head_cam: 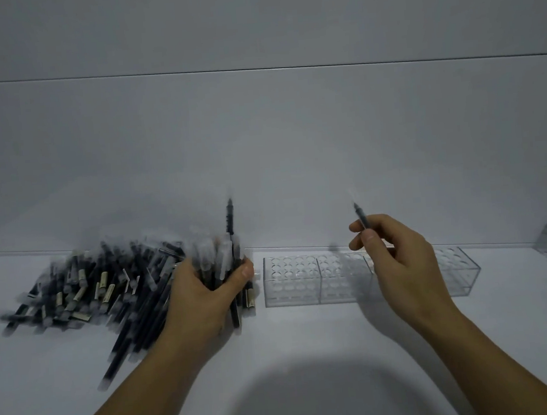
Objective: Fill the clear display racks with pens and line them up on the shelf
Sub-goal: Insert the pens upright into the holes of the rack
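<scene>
Loading looks to be only beginning: the clear display rack (pixel 292 285) on the shelf (pixel 311 353) shows only empty holes. Left of the rack, the left hand (pixel 207 292) grips a bundle of pens (pixel 217 258) beside the loose pile (pixel 91 289). Above the rack, the right hand (pixel 399 262) pinches a single pen (pixel 360 216), which next needs aiming down into one hole.

Dim white wall (pixel 258 126) behind white shelf (pixel 311 353).

Both bare forearms reach forward from below. The left hand (pixel 204 296) is curled tight round a bundle of pens (pixel 219 261). The right hand (pixel 399 262), raised, pinches one pen (pixel 360 216) between thumb and fingertips.
</scene>
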Motion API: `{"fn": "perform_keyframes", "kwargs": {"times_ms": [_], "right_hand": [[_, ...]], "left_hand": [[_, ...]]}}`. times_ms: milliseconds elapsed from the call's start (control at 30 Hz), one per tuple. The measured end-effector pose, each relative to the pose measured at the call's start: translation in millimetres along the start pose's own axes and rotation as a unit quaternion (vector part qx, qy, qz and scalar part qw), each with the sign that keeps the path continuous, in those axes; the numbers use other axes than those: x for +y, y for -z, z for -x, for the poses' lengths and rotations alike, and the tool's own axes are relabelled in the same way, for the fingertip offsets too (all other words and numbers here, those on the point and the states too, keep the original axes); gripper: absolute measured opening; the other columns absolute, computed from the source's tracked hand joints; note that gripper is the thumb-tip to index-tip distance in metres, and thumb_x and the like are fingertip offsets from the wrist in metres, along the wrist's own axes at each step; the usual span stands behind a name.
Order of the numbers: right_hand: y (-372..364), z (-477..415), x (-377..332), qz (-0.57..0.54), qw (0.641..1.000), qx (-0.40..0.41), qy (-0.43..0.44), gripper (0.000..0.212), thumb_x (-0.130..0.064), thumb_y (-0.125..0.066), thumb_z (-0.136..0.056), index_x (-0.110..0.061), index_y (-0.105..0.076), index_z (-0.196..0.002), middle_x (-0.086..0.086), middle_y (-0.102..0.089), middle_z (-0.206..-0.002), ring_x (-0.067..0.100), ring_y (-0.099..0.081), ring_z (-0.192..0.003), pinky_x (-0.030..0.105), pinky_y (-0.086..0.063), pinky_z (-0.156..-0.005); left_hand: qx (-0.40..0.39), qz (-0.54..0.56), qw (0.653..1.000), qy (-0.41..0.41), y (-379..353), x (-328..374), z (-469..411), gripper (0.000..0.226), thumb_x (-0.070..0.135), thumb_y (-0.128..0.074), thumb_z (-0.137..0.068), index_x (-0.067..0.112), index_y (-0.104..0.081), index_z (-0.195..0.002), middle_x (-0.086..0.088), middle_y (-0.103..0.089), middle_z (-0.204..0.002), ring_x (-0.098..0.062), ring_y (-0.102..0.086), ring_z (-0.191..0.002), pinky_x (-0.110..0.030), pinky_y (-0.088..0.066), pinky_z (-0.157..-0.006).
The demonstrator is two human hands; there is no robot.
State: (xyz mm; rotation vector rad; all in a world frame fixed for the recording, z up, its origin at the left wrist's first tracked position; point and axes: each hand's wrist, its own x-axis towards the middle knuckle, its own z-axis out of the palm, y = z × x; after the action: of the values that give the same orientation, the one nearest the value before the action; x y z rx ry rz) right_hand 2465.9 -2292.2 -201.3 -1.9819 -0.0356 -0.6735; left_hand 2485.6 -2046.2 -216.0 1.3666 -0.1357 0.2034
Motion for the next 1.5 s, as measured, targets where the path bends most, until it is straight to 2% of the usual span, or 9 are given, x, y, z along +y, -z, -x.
{"fn": "perform_keyframes", "kwargs": {"times_ms": [100,300,500,633,733,867,1133,1333,1500], "right_hand": [[-2.5,1.7,-0.9,0.017,1.0,-0.017,-0.003,0.018,-0.018,-0.053,-0.104,-0.022,-0.07,-0.105,-0.013,-0.072,-0.09,-0.001,-0.063,-0.083,0.008,-0.044,-0.064],[-1.8,-0.5,7.5,0.065,0.997,-0.042,-0.029,0.018,-0.021,-0.054,-0.102,-0.025,-0.071,-0.096,-0.017,-0.073,-0.092,-0.002,-0.063,-0.09,0.009,-0.046,-0.064],[-1.3,-1.6,6.6,0.05,0.998,-0.027,-0.035,0.017,-0.019,-0.056,-0.102,-0.025,-0.071,-0.096,-0.014,-0.074,-0.085,-0.008,-0.063,-0.088,0.007,-0.043,-0.063],[-0.6,-13.2,-14.7,-0.129,0.988,-0.015,-0.084,0.03,-0.002,-0.051,-0.098,-0.015,-0.075,-0.086,-0.003,-0.066,-0.071,0.011,-0.049,-0.054,0.025,-0.036,-0.053],[-9.2,-34.1,-38.6,-0.215,0.968,-0.056,-0.112,0.029,0.002,-0.05,-0.097,-0.009,-0.075,-0.089,0.006,-0.062,-0.074,0.016,-0.05,-0.063,0.027,-0.04,-0.054],[-37.1,-58.1,-49.7,-0.256,0.947,-0.155,-0.117,0.022,-0.006,-0.057,-0.101,-0.017,-0.077,-0.105,-0.002,-0.065,-0.085,0.013,-0.06,-0.082,0.027,-0.053,-0.072],[-75.8,-53.5,-22.1,-0.249,0.944,-0.17,-0.137,0.016,-0.003,-0.063,-0.098,-0.01,-0.069,-0.111,0.012,-0.072,-0.091,0.02,-0.074,-0.084,0.03,-0.062,-0.074],[-75.6,-50.8,-17.7,-0.201,0.958,-0.183,-0.087,0.017,-0.004,-0.059,-0.101,-0.014,-0.068,-0.112,0.017,-0.071,-0.095,0.015,-0.074,-0.085,0.031,-0.063,-0.074],[-80.4,-45.8,-13.4,-0.103,0.971,-0.216,0.011,0.019,-0.006,-0.064,-0.099,-0.021,-0.071,-0.109,-0.012,-0.068,-0.085,0.015,-0.07,-0.087,0.032,-0.062,-0.078]], "left_hand": [[-0.005,-0.003,0.999,-0.033,-2.9,6.9,2.3,0.013,-0.016,-0.062,-0.084,-0.004,-0.065,-0.087,-0.003,-0.073,-0.067,-0.011,-0.072,-0.063,-0.019,-0.056,-0.054],[-0.03,-0.077,0.996,-0.039,-1.4,-2.3,0.0,0.005,-0.015,-0.068,-0.083,-0.017,-0.066,-0.087,-0.029,-0.065,-0.072,-0.022,-0.067,-0.063,-0.025,-0.056,-0.056],[-0.027,-0.081,0.995,-0.042,-1.8,-3.9,0.6,0.009,-0.014,-0.063,-0.088,-0.02,-0.06,-0.094,-0.031,-0.062,-0.071,-0.017,-0.064,-0.063,-0.024,-0.055,-0.055],[-0.042,-0.04,0.998,-0.024,0.5,-5.0,-1.9,0.004,-0.009,-0.056,-0.094,-0.007,-0.059,-0.095,-0.008,-0.068,-0.07,-0.021,-0.067,-0.063,-0.037,-0.055,-0.057],[-0.02,0.0,1.0,0.006,1.1,-8.3,-5.6,0.008,-0.007,-0.055,-0.095,-0.004,-0.062,-0.098,-0.011,-0.07,-0.075,-0.023,-0.068,-0.067,-0.032,-0.058,-0.058],[0.002,0.049,0.998,0.036,5.1,-17.0,-14.3,0.012,-0.009,-0.058,-0.094,-0.003,-0.066,-0.1,-0.022,-0.071,-0.091,-0.035,-0.067,-0.081,-0.041,-0.06,-0.075],[-0.001,0.007,1.0,0.013,7.4,-22.8,-18.3,0.014,-0.008,-0.059,-0.094,-0.002,-0.068,-0.103,-0.022,-0.074,-0.091,-0.035,-0.073,-0.089,-0.034,-0.061,-0.075],[-0.024,-0.001,0.999,0.044,6.9,-28.2,-25.9,0.01,-0.005,-0.058,-0.096,-0.004,-0.065,-0.102,-0.024,-0.073,-0.093,-0.039,-0.072,-0.095,-0.049,-0.058,-0.086],[-0.027,-0.013,0.999,0.038,6.1,-28.0,-28.0,0.009,-0.004,-0.057,-0.096,-0.003,-0.066,-0.1,-0.021,-0.074,-0.09,-0.035,-0.073,-0.092,-0.044,-0.059,-0.082]]}}
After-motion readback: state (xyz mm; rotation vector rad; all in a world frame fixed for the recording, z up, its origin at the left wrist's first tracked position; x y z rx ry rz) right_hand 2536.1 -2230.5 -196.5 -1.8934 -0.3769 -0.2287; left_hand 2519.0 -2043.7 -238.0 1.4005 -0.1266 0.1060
